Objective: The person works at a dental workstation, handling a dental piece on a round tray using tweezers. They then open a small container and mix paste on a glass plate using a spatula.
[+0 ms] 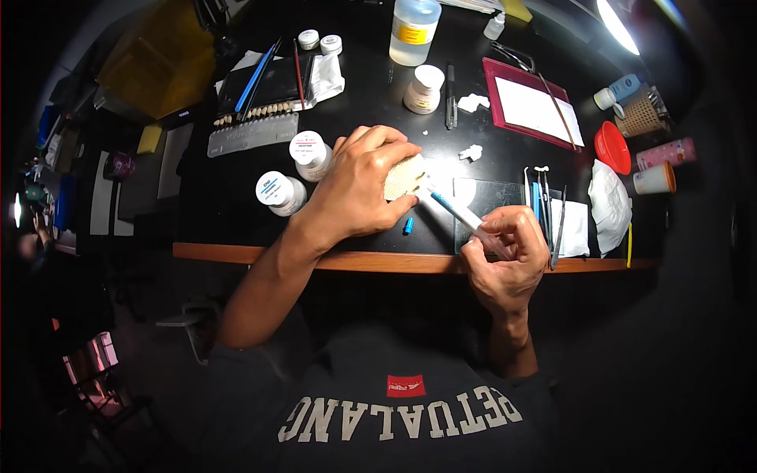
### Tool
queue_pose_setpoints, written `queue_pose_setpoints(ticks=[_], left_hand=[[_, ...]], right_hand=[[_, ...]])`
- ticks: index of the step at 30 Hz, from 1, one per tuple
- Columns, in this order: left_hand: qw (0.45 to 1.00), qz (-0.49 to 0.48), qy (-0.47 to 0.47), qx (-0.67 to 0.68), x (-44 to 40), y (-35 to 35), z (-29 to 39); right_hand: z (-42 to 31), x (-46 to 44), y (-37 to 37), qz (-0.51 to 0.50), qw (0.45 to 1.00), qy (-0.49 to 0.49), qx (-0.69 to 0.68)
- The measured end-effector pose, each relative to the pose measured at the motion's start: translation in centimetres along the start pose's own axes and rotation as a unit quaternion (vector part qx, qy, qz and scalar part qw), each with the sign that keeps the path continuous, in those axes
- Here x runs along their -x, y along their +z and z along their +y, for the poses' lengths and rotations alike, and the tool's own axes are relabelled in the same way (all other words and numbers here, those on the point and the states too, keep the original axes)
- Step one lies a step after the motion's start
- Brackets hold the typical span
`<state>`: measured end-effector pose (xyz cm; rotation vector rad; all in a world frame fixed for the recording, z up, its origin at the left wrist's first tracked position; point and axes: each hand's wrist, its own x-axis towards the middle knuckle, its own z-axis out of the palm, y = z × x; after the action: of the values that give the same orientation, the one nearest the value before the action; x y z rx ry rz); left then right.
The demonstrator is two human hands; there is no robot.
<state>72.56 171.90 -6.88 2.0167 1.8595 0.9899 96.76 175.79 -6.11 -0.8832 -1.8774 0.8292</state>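
My left hand (359,185) is closed on a pale cream block (404,178) with a fine honeycomb-like surface, just above the dark table near its front edge. Dark small bits show at the block's right edge. My right hand (512,248) grips a slim white-and-blue syringe (456,211), tilted so its tip meets or nearly meets that edge; contact cannot be made out. A small blue cap (408,226) lies on the table between the hands. Beside my left hand stand two white-lidded jars, one with a red-marked lid (309,154) and one with a blue-marked lid (280,194).
A tooth shade guide (252,135) and brushes (259,77) lie back left. Behind my hands are a white-capped bottle (423,91) and a large liquid bottle (414,33). Rightward are a maroon-framed palette (532,104), metal instruments (558,225), a red bowl (611,148) and crumpled tissue (609,206).
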Motion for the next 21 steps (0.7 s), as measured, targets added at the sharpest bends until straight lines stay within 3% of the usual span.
queue_pose_setpoints(ticks=[21], left_hand=[[1.000,0.016,0.002,-0.006,0.25,0.38,-0.17]], right_hand=[[0.31,-0.48,0.48,-0.015,1.000,-0.014,0.024]])
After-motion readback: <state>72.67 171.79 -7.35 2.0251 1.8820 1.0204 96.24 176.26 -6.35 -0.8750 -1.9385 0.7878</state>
